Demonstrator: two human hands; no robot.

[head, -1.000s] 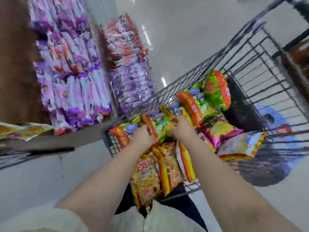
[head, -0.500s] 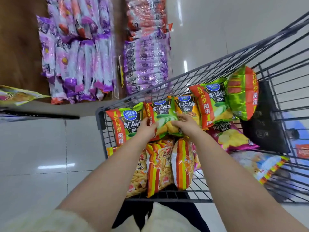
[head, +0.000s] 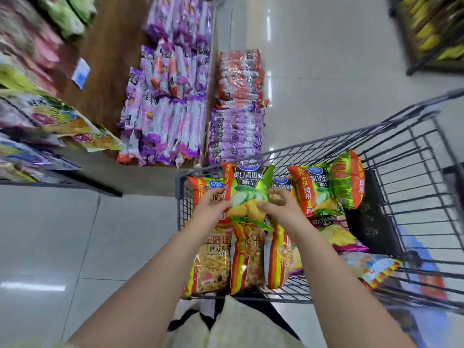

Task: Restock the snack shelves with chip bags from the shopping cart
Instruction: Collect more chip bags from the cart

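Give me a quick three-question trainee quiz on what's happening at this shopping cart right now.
1. True or false: the left hand and the right hand both grip the same green chip bag.
2. Where in the shopping cart do the yellow cracker bags stand? A) against the side nearest the person B) against the side farthest from the person C) outside it, on the floor
3. Fill in: the packets stacked beyond the cart are mostly ____ in colour.

Key: 1 true; 2 A; 3 purple.
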